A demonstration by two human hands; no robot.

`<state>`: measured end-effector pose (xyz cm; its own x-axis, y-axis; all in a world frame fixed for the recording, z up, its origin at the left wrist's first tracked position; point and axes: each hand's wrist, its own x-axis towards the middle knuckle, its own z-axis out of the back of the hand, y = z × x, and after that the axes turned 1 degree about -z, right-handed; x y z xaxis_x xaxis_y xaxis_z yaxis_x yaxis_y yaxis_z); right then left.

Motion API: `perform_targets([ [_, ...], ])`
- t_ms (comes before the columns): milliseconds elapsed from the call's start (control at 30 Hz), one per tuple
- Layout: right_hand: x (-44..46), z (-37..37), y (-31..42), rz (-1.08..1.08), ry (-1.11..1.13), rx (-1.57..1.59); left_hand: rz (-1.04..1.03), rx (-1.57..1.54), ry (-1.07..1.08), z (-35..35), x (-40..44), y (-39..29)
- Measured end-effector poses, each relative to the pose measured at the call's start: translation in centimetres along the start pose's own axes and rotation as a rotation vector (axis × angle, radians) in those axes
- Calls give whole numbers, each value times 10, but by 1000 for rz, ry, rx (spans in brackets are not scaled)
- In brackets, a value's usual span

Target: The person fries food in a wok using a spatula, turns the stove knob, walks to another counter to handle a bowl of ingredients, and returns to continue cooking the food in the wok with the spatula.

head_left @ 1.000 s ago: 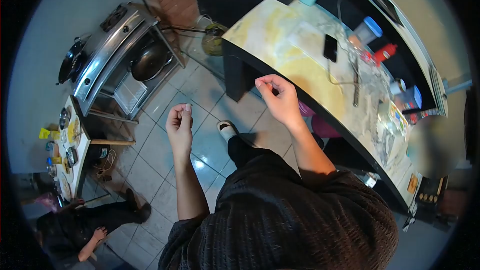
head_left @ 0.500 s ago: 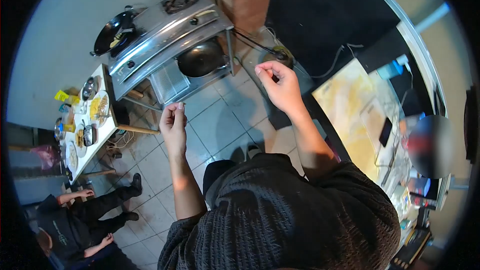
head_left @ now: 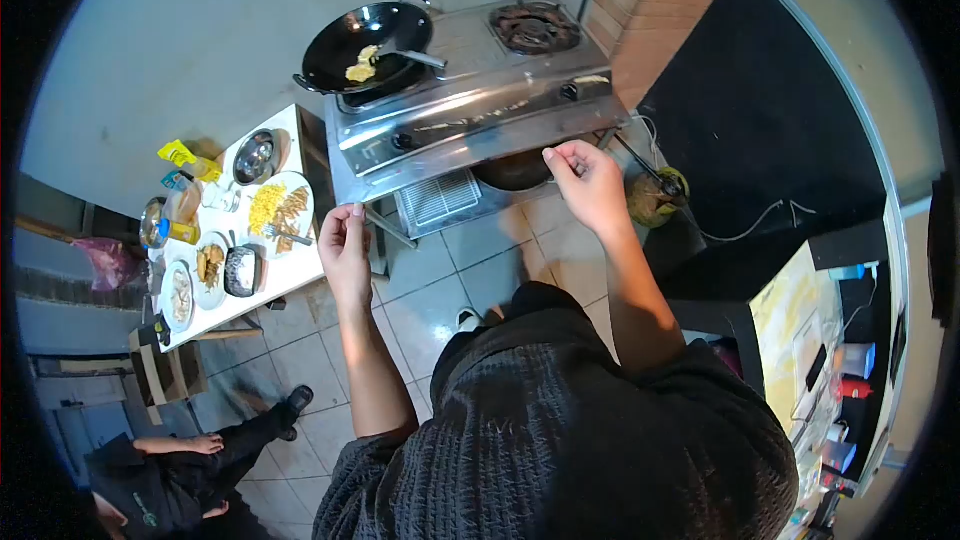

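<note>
My left hand is raised in front of me beside the white table, thumb and fingers pinched together. My right hand hangs in the air before the gas stove's front edge, thumb pressed to the fingers. Whether either pinch holds something small cannot be made out. On the stove's left burner sits a black wok with yellow cooked egg and a spatula in it. The right burner has no pan. Nearest my left hand is a plate with yellow and brown food strips and a fork-like utensil.
The white table at left carries a metal bowl, several food plates and a yellow packet. A second pan rests under the stove. A seated person is at lower left. A marbled counter stands at right.
My view has turned left and come closer to the stove and the white table. Both hands stay raised and pinched, the right one slightly lower. The seated person's arm has shifted.
</note>
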<state>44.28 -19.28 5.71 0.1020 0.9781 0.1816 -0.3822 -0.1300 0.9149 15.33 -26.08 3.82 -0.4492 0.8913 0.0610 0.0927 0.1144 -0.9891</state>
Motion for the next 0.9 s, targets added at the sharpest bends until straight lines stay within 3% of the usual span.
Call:
perform_targets([
  [233,80,-87,7,49,95,-129,1,-37,-109,27,86,11],
  [433,170,-148,-11,250,82,-361,8,54,-265,31,148,16],
  [500,193,-163,-22,265,170,-404,10,1,-257,34,167,18],
  [567,213,-178,-26,145,268,-380,-6,46,-286,35,187,18],
  [733,240,-199,-26,79,442,-438,13,41,-363,24,223,19],
  [900,242,-211,-30,103,463,-419,36,53,-343,29,261,27],
])
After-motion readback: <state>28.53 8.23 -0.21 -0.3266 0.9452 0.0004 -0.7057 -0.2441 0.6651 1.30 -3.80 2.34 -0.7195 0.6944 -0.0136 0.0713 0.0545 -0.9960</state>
